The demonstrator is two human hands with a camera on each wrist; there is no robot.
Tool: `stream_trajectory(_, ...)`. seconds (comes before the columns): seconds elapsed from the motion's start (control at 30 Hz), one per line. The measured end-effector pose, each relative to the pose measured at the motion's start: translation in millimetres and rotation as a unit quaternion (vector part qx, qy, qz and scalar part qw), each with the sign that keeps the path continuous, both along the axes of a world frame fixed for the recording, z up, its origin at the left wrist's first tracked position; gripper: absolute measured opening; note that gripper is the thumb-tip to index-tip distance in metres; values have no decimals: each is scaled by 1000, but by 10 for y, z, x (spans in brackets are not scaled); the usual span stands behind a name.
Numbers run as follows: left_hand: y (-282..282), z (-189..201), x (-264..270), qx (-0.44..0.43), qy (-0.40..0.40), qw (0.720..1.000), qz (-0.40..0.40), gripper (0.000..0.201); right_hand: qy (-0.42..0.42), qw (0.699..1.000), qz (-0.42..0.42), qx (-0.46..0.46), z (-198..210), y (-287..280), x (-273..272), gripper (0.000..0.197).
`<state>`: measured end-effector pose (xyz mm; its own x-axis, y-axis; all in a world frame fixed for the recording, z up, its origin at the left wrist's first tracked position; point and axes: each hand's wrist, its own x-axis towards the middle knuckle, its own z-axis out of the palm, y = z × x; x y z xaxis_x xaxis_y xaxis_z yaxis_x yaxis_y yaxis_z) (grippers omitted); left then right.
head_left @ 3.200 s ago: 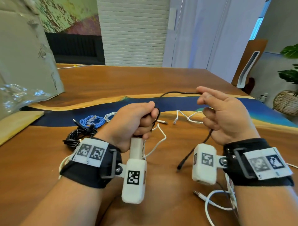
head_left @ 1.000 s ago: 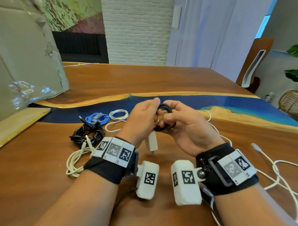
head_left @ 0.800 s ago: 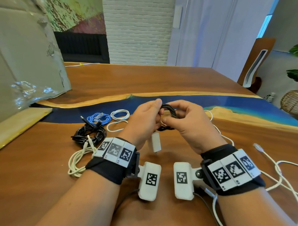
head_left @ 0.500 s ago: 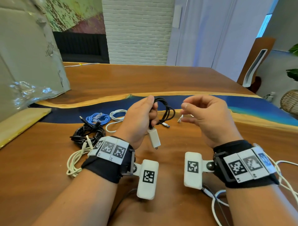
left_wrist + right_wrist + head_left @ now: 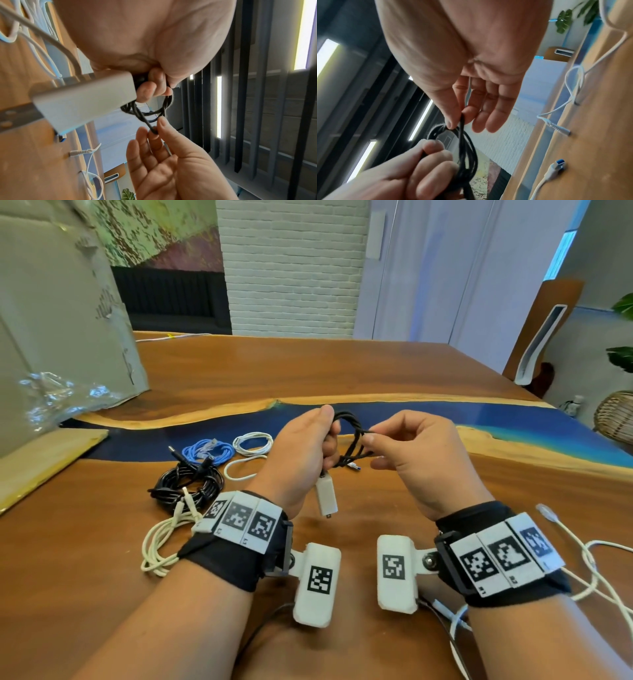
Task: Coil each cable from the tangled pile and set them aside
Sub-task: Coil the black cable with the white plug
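A thin black cable [image 5: 352,436] is wound into a small coil held above the table. My left hand [image 5: 301,453] grips one side of the coil [image 5: 145,112] with curled fingers, and a white plug block [image 5: 326,495] hangs below that fist. My right hand [image 5: 411,453] pinches the coil's other side [image 5: 462,121] between thumb and forefinger; the remaining fingers stay loosely spread. Coiled cables lie to the left on the table: a black one [image 5: 186,487], a blue one [image 5: 207,451], a white one [image 5: 253,443] and a cream one [image 5: 161,542].
Loose white cables [image 5: 589,563] trail over the wooden table [image 5: 308,371] at the right, with a connector [image 5: 548,511] near my right wrist. A grey box with plastic wrap [image 5: 58,337] stands at the back left. A chair [image 5: 544,337] stands beyond the right edge.
The long black cable has been wound into a small coil. Half a second ago my right hand was off the coil; now it pinches the coil's right side again.
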<state>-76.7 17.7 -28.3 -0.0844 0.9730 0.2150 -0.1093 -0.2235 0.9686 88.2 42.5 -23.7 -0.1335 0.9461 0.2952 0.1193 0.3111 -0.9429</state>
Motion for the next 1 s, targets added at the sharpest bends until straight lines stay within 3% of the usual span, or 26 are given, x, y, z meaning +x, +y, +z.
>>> stream_trajectory(0.23,13,1,5,12,-2,1000,3,38,103,984,111,-92,50,5,8,22)
stream_trajectory(0.4,22,-35,28,37,67,997,11,36,154,973,118,-129,92,-18,-1,29)
stream_trajectory(0.5,28,-22,-1,35,48,998,14,36,168,969,123,-132,98,-15,22,26)
stream_trajectory(0.6,12,2,-14,23,3,1000,-2,37,130,981,105,-103,85,6,72,22)
stream_trajectory(0.7,-25,34,-17,-14,-84,995,-47,38,6,1000,24,7,78,-7,90,15)
stream_trajectory(0.87,-46,64,-36,-33,-230,965,-125,39,-100,987,-39,122,57,19,40,19)
stream_trajectory(0.93,-44,43,-16,-33,-248,957,-145,39,-107,986,-39,122,32,13,-8,19)
stream_trajectory(1.0,-34,27,1,-32,-256,955,-148,40,-60,995,-18,82,10,-15,-73,15)
